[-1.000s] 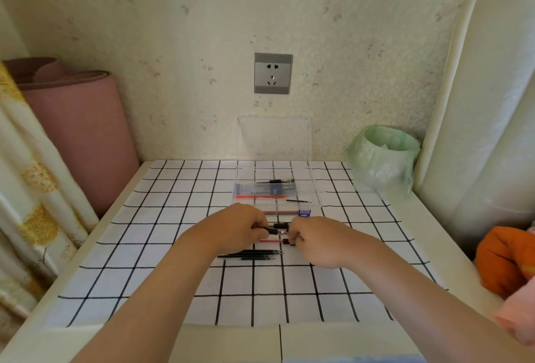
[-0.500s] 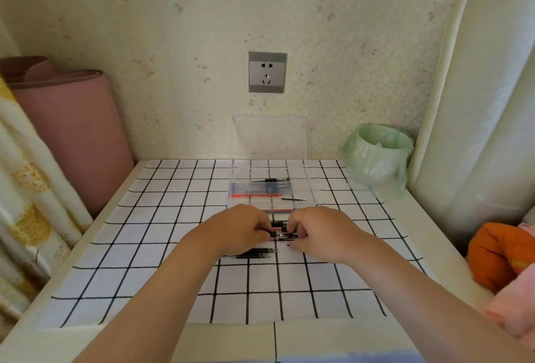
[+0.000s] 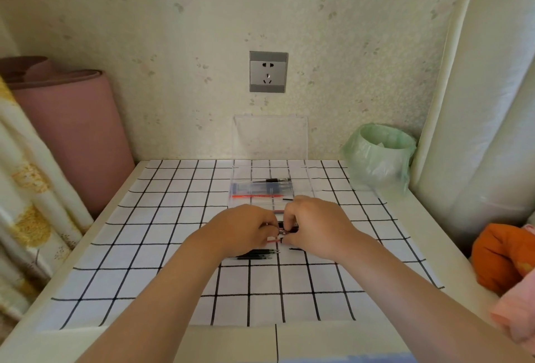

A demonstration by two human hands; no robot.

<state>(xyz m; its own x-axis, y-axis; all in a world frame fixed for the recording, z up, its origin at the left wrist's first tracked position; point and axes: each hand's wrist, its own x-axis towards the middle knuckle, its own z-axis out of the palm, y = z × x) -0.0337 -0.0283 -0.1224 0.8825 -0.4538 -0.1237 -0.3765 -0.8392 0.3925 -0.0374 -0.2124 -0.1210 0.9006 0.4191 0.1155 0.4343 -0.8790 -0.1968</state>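
Pen (image 3: pixel 290 229) was pinched at mid-frame between the left hand (image 3: pixel 246 229) and the right hand (image 3: pixel 316 224), both with fingers curled round it (most of it hidden). Black refills (image 3: pixel 256 254) lay just below the left hand on the checked cloth (image 3: pixel 173 218); a clear box (image 3: pixel 236 186) stood just above.

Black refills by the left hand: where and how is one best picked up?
Probably pinch the exposed right-hand stretch of the black refills from above, fingertips on near and far sides. They lie flat, running left-right, thin and bunched; the left hand partly hides their other end.
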